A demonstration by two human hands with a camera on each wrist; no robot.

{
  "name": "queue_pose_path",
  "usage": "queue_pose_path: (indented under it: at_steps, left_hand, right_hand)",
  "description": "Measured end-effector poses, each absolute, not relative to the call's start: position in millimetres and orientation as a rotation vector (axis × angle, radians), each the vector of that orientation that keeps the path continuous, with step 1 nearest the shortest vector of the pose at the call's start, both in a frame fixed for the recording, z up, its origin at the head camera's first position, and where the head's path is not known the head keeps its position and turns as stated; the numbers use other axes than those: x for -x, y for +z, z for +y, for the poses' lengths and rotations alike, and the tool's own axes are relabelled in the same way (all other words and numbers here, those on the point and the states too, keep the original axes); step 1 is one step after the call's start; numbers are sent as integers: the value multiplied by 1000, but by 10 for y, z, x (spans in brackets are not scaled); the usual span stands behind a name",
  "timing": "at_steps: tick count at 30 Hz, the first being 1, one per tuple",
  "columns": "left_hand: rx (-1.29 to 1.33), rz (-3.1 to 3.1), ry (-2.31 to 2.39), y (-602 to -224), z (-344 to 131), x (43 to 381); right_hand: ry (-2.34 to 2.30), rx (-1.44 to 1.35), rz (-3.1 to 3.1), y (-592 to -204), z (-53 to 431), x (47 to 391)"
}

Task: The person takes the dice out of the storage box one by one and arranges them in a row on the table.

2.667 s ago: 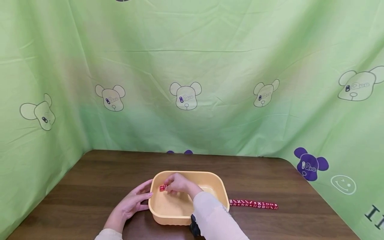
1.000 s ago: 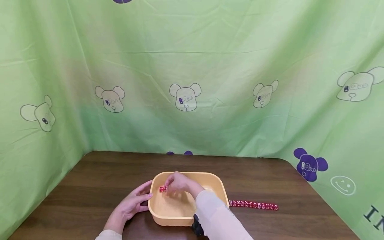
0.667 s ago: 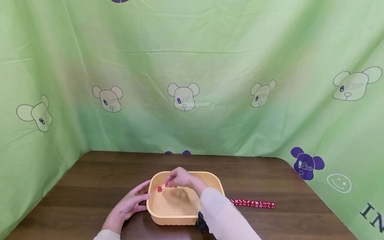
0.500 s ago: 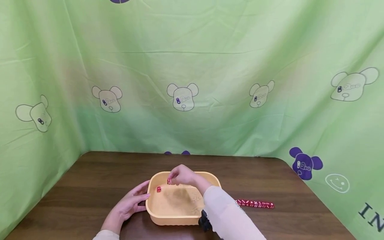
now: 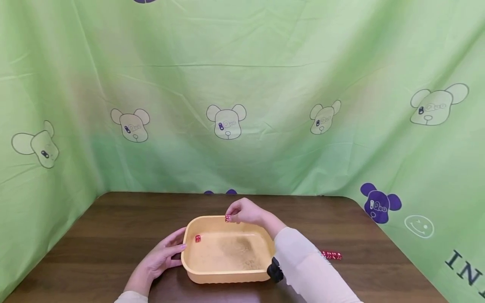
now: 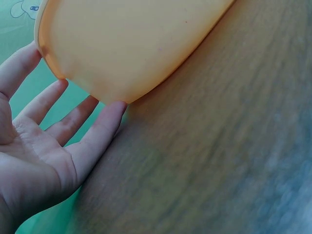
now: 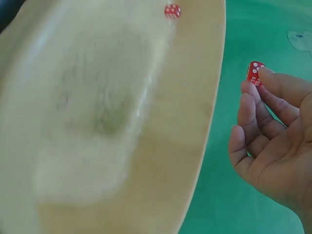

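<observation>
In the head view my right hand (image 5: 245,211) is raised over the far rim of a pale orange plastic basin (image 5: 223,277). Thumb and fingertips pinch a red die (image 7: 253,73) with white pips, seen at the fingertips in the right wrist view. Another red die (image 5: 198,238) lies on the basin's floor near its left wall. My left hand (image 5: 161,257) rests against the basin's left side, fingers spread and fairly straight, fingertips touching the outer wall (image 6: 117,73) in the left wrist view.
Right of the basin, a row of red dice (image 5: 331,255) lies on the brown wooden table (image 5: 132,214), partly hidden by my right sleeve (image 5: 307,261). A green printed curtain (image 5: 242,168) hangs behind and beside the table.
My right hand has lifted one die off the basin floor, away from the other die, and moved up and right to the far rim. My left hand has stayed at the basin's side.
</observation>
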State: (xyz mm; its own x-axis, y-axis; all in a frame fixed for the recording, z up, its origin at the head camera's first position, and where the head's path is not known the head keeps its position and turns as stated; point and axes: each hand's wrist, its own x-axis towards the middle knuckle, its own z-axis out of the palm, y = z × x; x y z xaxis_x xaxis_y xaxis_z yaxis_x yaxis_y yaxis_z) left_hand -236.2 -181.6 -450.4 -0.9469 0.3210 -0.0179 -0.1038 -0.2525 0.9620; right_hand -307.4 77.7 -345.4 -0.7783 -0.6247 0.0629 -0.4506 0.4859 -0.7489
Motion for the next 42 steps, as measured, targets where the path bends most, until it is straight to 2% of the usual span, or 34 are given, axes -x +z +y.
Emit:
queue_pose_path:
  at_steps: [11, 24, 42]
  left_hand:
    - [-280, 1720, 2268, -4492, -1824, 2364]
    - [-286, 1706, 2265, -4495, -1831, 2362]
    - [-312, 1683, 2269, -4503, -1830, 2358]
  right_hand:
    - [-1259, 1035, 2482, -3419, 1257, 3140]
    - [-1243, 867, 2603, -3265, 1895, 3033]
    - [-1328, 720, 2726, -3458, 2785, 2889]
